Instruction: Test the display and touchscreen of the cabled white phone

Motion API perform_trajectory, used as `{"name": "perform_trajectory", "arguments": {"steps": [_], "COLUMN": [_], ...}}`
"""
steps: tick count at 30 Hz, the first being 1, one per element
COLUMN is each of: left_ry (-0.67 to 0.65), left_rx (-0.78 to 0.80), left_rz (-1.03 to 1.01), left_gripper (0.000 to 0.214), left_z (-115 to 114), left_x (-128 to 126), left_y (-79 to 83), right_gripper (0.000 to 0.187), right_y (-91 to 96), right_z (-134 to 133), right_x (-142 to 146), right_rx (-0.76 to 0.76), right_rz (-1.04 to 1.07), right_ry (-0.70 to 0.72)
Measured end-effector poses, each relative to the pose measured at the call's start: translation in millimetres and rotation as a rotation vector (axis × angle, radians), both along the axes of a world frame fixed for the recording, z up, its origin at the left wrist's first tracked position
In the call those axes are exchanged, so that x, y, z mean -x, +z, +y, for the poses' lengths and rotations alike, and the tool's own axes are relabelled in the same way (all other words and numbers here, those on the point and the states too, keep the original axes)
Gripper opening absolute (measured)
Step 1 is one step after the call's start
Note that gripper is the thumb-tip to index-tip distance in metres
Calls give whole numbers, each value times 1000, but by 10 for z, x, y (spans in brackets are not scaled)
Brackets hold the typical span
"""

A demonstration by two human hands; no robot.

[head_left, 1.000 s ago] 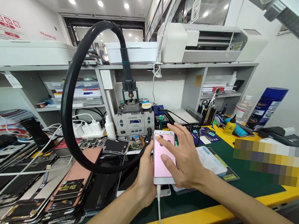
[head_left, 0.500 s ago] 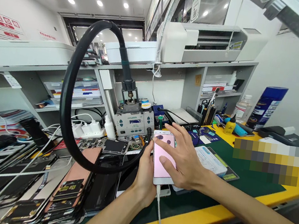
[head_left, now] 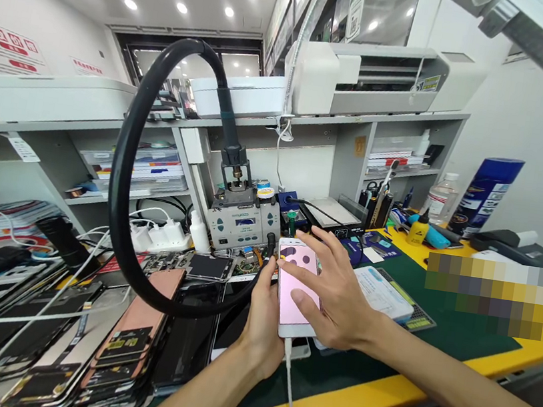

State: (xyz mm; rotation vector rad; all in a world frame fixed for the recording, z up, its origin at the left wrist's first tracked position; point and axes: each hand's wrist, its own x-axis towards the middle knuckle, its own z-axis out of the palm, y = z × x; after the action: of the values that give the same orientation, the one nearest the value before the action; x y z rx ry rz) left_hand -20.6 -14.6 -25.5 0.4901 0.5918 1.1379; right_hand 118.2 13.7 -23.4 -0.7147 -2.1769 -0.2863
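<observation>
A white smartphone with a lit pink screen and dark round spots near its top is tilted up above the bench. My left hand grips it along its left edge and from beneath. Over the screen, my right hand has its fingers spread, the thumb and index finger at or just above the glass; whether they touch I cannot tell. A white charging cable runs from the phone's lower end down past the bench edge. Below the phone, part of another white device shows.
A black hose loops from the hot-air station in front of the phone stacks. Taken-apart phones cover the left side. On the right stand a yellow bottle, a clear bottle and a blue spray can. A green mat covers the bench.
Both hands and the phone stay almost in place. My right index finger has shifted slightly down across the screen.
</observation>
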Motion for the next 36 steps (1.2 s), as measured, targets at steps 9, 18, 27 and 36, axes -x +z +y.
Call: {"name": "perform_trajectory", "arguments": {"steps": [9, 18, 27, 36], "left_ry": [-9, 15, 48, 32], "left_rx": [0, -2, 0, 29], "left_rz": [-4, -30, -10, 22], "left_gripper": [64, 61, 58, 59], "left_z": [-10, 0, 14, 4], "left_x": [14, -1, -7, 11], "left_y": [-40, -13, -29, -15], "right_gripper": [38, 37, 35, 32], "right_y": [-21, -37, -19, -14], "right_z": [-22, -38, -49, -43], "right_x": [-11, 1, -1, -8], "right_rx": [-36, -52, -52, -86], "right_rz": [16, 17, 10, 29], "right_ry": [77, 132, 145, 171]}}
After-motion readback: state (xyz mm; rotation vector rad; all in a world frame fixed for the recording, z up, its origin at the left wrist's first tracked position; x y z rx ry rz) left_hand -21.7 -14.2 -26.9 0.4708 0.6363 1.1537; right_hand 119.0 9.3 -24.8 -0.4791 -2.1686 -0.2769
